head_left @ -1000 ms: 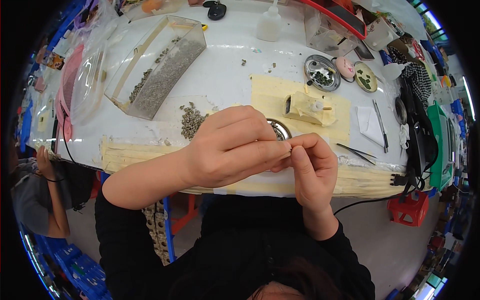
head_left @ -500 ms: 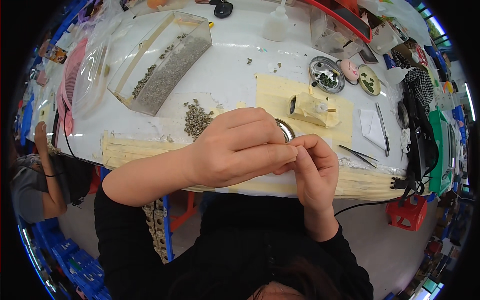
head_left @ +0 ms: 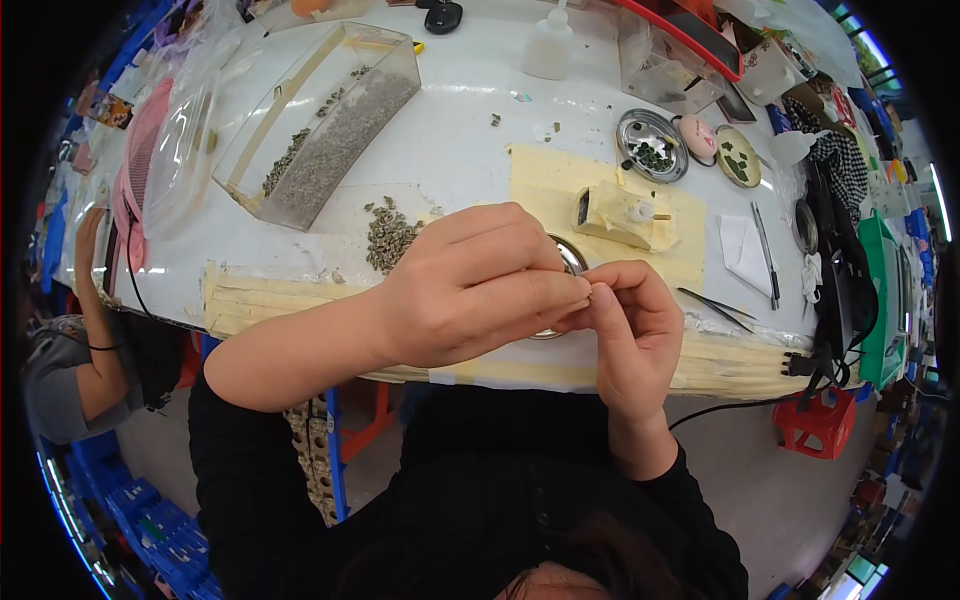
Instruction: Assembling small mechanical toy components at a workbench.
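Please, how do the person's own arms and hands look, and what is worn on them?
Both hands are bare: the left hand and right hand show no gloves, rings or watch. Black long sleeves are pushed up on the left forearm; on the right, the sleeve reaches the wrist. No markings are visible.

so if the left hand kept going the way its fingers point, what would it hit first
The right hand: the left hand points rightward and their fingertips already meet, seemingly around a tiny item too small to identify.

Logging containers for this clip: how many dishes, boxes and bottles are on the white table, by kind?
Round metal dishes: 3
Clear plastic boxes: 2
White squeeze bottles: 1
Total: 6
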